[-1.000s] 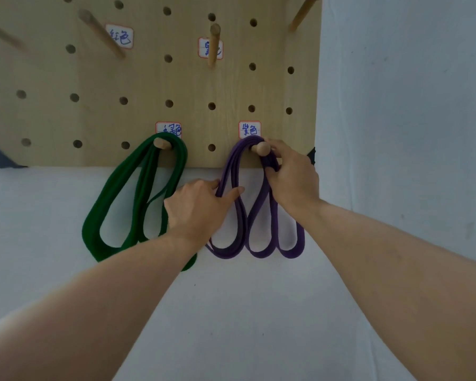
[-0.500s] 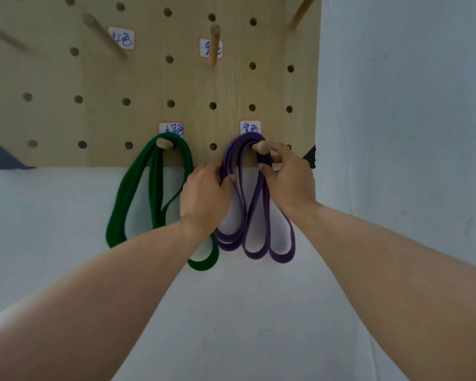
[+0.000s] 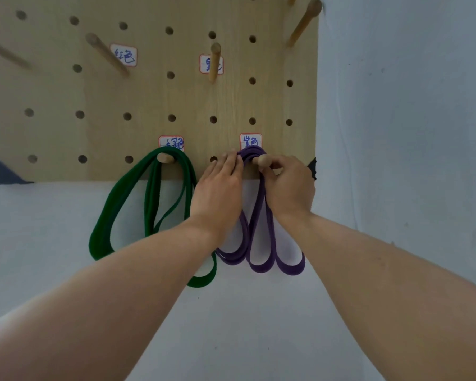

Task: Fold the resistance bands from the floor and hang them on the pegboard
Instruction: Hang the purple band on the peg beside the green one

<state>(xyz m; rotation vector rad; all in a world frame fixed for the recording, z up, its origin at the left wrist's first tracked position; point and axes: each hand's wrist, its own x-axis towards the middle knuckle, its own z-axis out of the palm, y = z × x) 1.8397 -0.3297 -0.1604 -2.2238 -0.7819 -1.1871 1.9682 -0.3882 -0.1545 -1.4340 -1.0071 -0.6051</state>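
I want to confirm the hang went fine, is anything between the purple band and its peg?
Nothing visible. The purple band already loops over its peg, with the left hand and right hand at the loop's top beside it.

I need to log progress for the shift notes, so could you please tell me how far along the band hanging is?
Done: the folded dark green resistance band hangs untouched from its wooden peg on the tan pegboard. In hand: the folded purple resistance band is looped over the next round wooden peg, with the left hand and right hand at its top, apparently seating it. Left: letting go; the labelled upper pegs carry nothing, and the floor is out of view.
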